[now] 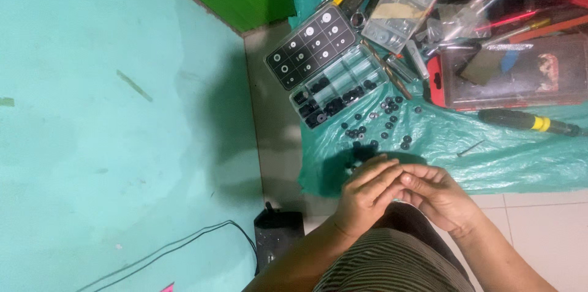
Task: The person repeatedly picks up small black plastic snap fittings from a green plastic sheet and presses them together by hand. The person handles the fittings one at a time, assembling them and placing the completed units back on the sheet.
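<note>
From the head view, the left hand (366, 197) and right hand (436, 197) met with fingers pinched narrowly together, probably fitting something too small to see. Black washers (383, 127) lay scattered on the teal plastic sheet (520, 157) just beyond, beside the open compartment box (334, 87). A delicate grip seemed needed next.

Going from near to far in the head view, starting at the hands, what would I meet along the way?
Left hand and right hand, side by side → loose black washers on the plastic sheet → clear compartment box → black lid
</note>
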